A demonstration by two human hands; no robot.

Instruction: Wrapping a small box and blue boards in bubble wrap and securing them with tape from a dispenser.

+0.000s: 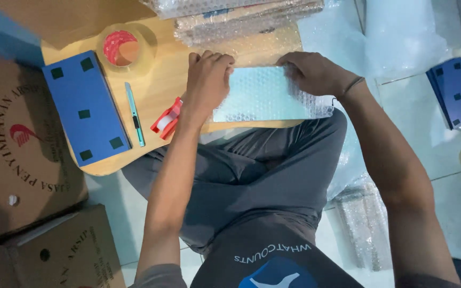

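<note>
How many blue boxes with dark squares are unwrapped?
2: one blue box on the board left of the left hand, one on the floor at right. Others may be hidden.

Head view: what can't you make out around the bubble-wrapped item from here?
- Bubble-wrapped item: its contents are blurred by the wrap.
- Left hand and right hand: fingertips curl over the far edge, so the grip is hidden.
- Red tape dispenser: partly behind the left forearm.
- Wrapped stack: cut off by the top edge.
- Second blue box: far end out of frame.
</note>
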